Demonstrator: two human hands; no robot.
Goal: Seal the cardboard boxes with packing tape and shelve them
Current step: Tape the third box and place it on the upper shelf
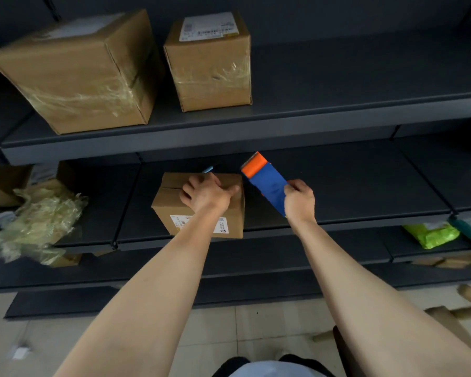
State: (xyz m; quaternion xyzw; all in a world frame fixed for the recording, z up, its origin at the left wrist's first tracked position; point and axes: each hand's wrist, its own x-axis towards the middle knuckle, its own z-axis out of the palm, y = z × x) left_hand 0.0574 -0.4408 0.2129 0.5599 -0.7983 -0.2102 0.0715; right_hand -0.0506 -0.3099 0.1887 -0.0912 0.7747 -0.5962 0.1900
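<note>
Status: 2 of the 3 closed boxes look finished.

- Top shelf (337,104): big box (79,74) at 10 o'clock in the view, next box (210,66) at 12 o'clock just beside it. Both show glossy clear tape across their faces and stand upright. Judged sealed and shelved.
- Mid shelf (365,191): low box (169,210) near the centre, at the front edge, label facing out. Flap seam visible on top; no tape sheen seen on it, though the hand hides much of the top. Judged not yet sealed.

Hands:
- Left hand (206,193) sits on top of the low box, fingers bent and thumb spread toward the 3 o'clock edge, holding it down.
- Right hand (299,201) is wrapped round the handle of the dispenser (267,183), raised off the shelf at 3 o'clock of the low box, orange end pointing to 11 o'clock. It is near the box but not touching it.

Other: small blue item (207,169) at 12 o'clock of the left hand, identity unclear. Crumpled wrap (38,216) and an open carton (6,183) at 9 o'clock. Green bag (433,235) at 4 o'clock.

Left to do, as judged: tape the low box seam, then settle it in place. Whether the open carton also needs sealing I cannot tell.
</note>
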